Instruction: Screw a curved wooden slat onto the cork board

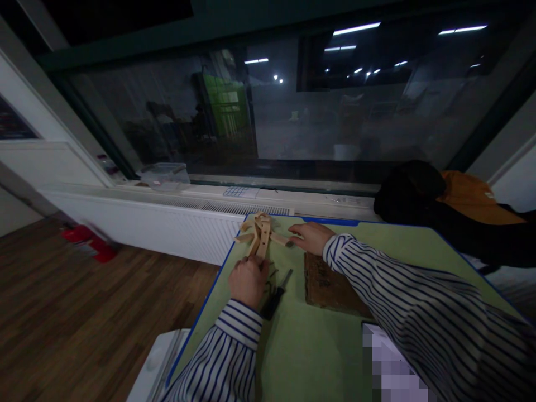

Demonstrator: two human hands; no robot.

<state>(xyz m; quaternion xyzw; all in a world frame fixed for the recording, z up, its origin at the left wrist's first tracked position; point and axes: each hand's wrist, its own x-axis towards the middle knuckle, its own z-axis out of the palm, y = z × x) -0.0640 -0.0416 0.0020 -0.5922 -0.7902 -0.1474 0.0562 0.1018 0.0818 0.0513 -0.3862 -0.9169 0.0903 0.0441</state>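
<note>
A cluster of pale wooden pieces [263, 230], at least one of them a strip with drilled holes, lies at the far left corner of the green tabletop [293, 357]. My left hand [248, 280] is closed around the near end of a wooden strip there; its fingertips are partly hidden. To the right, my right hand [312, 238] reaches over the table with fingers stretched out, just beside the end of another wooden piece, holding nothing that I can see. A screwdriver [274, 301] with a black handle lies right of my left hand, near some small dark screw-like items.
A brown wooden block [330, 287] sits beneath my right forearm. Nearer is a pixelated, screen-like object [396, 368]. A white radiator [167, 220] and window sill run behind the table. Dark and orange clothing [473, 195] lies at right; a red fire extinguisher [90, 243] is on the floor.
</note>
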